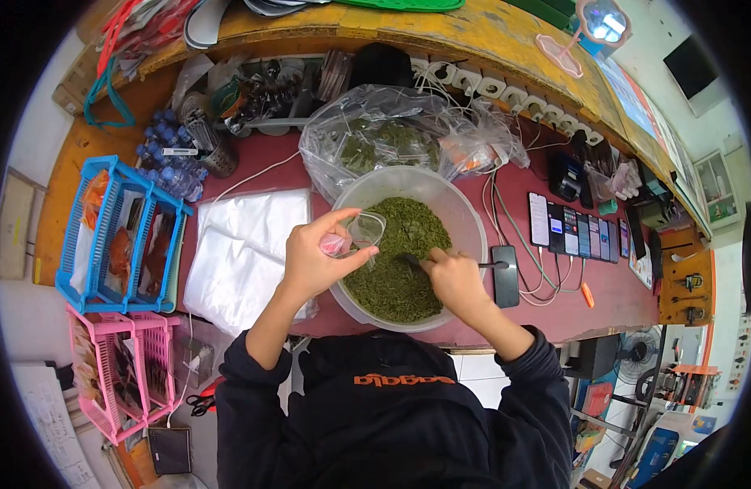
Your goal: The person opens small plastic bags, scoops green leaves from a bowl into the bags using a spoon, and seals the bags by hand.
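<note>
A large translucent tub (472, 213) holds chopped dried green leaves (392, 285). Above the tub's left side, my left hand (314, 253) grips a small clear plastic bag (367, 229) with a pink-red patch, its mouth spread open. My right hand (461, 284) is closed around a dark spoon (494, 265); the spoon's bowl end rests among the leaves near the tub's middle. Behind the tub lies a big clear bag (326, 134) with more green leaves in it.
White plastic sheets (249, 253) lie left of the tub, beside a blue basket (119, 301) and a pink basket (110, 424). To the right are a dark phone (505, 277), cables and a row of phones (583, 234). A shelf edge (310, 39) runs along the back.
</note>
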The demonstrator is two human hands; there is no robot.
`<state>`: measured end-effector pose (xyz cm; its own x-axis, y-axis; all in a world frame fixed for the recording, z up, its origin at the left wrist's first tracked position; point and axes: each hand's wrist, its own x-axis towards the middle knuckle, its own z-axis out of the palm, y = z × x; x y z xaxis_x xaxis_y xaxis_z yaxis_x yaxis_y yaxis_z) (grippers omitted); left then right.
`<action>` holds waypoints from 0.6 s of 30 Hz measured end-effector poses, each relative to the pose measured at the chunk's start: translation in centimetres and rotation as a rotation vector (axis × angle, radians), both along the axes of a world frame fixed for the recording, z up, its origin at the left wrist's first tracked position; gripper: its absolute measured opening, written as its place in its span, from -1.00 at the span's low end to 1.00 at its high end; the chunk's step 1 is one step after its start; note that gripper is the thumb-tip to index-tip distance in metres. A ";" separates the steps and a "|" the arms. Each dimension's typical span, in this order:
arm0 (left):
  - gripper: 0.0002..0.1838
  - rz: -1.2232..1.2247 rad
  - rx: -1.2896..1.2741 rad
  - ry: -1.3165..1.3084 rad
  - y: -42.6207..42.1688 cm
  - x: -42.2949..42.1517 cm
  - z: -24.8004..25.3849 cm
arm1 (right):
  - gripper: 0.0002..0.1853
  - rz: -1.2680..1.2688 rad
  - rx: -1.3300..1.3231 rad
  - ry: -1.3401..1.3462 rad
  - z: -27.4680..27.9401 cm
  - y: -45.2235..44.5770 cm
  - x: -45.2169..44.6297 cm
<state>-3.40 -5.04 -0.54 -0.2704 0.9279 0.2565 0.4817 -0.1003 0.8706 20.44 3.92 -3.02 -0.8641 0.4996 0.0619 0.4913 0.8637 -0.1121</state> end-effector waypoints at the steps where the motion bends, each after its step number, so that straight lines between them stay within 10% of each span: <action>1: -0.45 0.004 -0.001 0.000 -0.1 -0.1 -0.1 | -0.90 -0.003 0.146 -0.057 -0.3 -0.5 -0.4; 9: -0.44 0.017 0.021 -0.002 -0.4 -0.4 -0.6 | -0.88 0.072 -0.446 0.050 3.5 -0.2 -0.1; 18: -0.44 0.000 -0.008 0.042 -0.2 0.4 -0.5 | -0.86 -0.221 -0.400 0.192 5.3 1.5 2.2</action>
